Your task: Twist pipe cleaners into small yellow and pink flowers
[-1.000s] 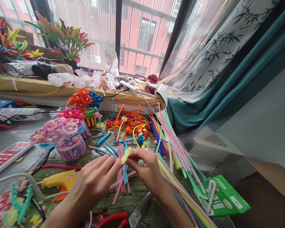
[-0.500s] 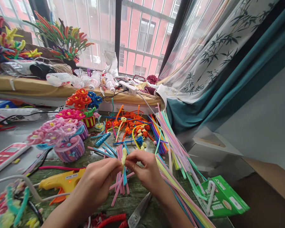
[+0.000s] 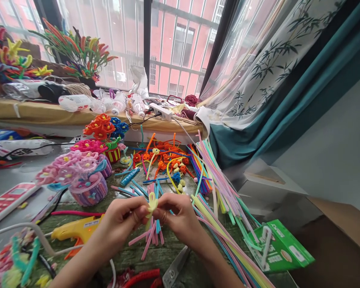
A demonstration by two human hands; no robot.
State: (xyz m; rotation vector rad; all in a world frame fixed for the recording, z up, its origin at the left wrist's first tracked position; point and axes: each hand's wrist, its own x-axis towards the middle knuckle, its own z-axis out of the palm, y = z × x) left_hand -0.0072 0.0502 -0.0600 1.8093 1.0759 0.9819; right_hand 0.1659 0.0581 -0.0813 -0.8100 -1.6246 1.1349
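Head camera, looking forward and down over a crowded worktable (image 3: 123, 262). The left hand (image 3: 124, 219) and right hand (image 3: 177, 214) meet in front of the wearer, each grasping one side of a small looped piece of pale yellow fuzzy stem (image 3: 152, 203) between thumb and fingertips. The piece sits in the gap between the hands, its loop standing up; gripping it from both sides probably steadies something so small and soft. Exactly how its lower end is twisted I cannot tell, as the fingers cover much of it.

Directly beneath the hands lie short pink and blue stems (image 3: 151, 240), criss-crossed. Left of the left hand, partly hidden by its forearm, a yellow glue gun (image 3: 75, 229) rests on its side, seemingly parked within easy reach. Nearer the wearer than the right hand is a scissors blade (image 3: 176, 267), pointing away. Right of that hand, long pastel stems (image 3: 225, 236) are laid lengthwise, perhaps to keep them straight. Beyond the left hand stands a purple striped pot (image 3: 91, 193) of pink flowers; straight beyond both hands, orange flowers (image 3: 162, 165) lie loosely heaped.
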